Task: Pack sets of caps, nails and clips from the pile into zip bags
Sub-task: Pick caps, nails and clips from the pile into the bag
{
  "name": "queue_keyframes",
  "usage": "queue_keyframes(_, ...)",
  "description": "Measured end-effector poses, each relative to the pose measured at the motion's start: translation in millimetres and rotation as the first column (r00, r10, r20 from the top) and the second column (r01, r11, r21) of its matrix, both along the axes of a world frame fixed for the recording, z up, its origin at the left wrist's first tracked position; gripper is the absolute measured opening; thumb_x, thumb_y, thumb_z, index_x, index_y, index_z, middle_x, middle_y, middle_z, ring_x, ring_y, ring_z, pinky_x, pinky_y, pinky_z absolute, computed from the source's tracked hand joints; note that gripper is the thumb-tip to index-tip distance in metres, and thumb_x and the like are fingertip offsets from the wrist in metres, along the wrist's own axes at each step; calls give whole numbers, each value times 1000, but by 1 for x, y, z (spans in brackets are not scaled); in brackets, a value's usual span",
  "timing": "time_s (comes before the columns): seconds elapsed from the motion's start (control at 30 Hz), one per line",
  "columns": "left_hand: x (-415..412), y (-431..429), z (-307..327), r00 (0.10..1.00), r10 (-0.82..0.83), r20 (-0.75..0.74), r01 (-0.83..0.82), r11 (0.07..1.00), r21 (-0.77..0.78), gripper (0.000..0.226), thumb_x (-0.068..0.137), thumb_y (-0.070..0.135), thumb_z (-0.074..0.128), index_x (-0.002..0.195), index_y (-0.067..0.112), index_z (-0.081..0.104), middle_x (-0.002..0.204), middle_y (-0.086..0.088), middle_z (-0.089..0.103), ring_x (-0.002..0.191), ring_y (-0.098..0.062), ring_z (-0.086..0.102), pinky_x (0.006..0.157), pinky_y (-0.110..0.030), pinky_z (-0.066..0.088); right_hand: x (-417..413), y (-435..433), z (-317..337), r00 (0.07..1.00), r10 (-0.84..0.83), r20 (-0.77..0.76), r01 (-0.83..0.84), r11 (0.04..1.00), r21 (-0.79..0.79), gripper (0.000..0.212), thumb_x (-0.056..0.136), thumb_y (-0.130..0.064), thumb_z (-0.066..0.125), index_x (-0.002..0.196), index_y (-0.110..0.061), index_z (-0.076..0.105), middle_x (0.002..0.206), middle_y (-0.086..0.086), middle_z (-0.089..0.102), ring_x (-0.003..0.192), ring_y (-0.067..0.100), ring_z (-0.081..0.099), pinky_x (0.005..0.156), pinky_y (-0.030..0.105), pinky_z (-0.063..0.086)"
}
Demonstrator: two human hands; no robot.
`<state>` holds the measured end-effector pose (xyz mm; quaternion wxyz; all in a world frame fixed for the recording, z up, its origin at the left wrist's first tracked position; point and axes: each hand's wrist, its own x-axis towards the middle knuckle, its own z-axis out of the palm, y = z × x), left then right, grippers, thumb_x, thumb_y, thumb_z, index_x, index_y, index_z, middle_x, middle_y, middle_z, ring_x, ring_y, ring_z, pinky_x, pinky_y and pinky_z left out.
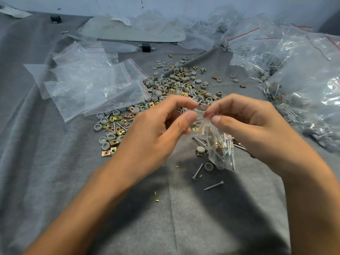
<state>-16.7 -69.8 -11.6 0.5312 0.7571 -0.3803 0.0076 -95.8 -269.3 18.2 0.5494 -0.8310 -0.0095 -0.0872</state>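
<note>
A small clear zip bag (pixel 219 150) with a red seal line hangs between my hands, holding screws, brass clips and grey caps. My left hand (pixel 156 129) pinches the left end of its top edge between thumb and forefinger. My right hand (pixel 248 124) pinches the right end of the same edge. Behind the hands lies the pile (pixel 165 92) of grey caps, gold and copper clips and nails on grey cloth. A few loose nails (pixel 214 185) and a cap (pixel 208 166) lie under the bag.
Empty zip bags (pixel 92 85) lie spread at the left of the pile. Filled bags (pixel 298 74) are heaped along the right side and back. Two small black blocks (pixel 146 47) stand farther back. Grey cloth (pixel 55 172) covers the whole surface.
</note>
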Motion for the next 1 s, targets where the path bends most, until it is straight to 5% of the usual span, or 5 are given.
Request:
queue_keyframes(0.1,4,7,5,998,62,-12,-63,992,-106,16,103,37,53,115,34,63,84,8,69,81,-14,69,67,-28,52,-3,-7,1,999,-25,39,25,1000,11,15,97,-6,65,100,-18,74,95,17,70,78,16,57,72,30,44)
queue_keyframes(0.23,13,20,8,987,156,-37,-160,976,-145,13,102,23,55,108,26,66,83,5,70,71,-1,63,62,-17,46,-5,-15,1,994,-57,89,53,997,51,16,99,-8,63,100,-21,72,102,16,72,81,33,57,77,44,44)
queue_keyframes(0.4,21,33,11,967,248,-52,-252,962,-101,13,97,28,58,98,37,67,84,5,71,74,-27,63,60,-34,47,-4,-17,2,990,-83,111,71,991,114,14,92,-13,62,96,-24,72,99,10,73,86,13,61,80,28,49)
queue_keyframes(0.7,33,48,-1,960,281,-7,-272,935,227,7,97,29,65,98,33,71,81,18,69,71,-7,62,69,-37,54,-5,-16,1,989,-79,122,62,989,137,16,91,-17,68,98,-29,75,98,12,73,89,20,63,81,40,47)
queue_keyframes(1.0,32,51,-2,959,276,64,-274,849,452,7,92,41,60,96,42,65,82,23,63,74,2,58,68,-31,43,-6,-12,3,998,-13,56,0,972,237,33,80,-20,78,112,-23,69,90,2,78,82,13,69,72,18,52)
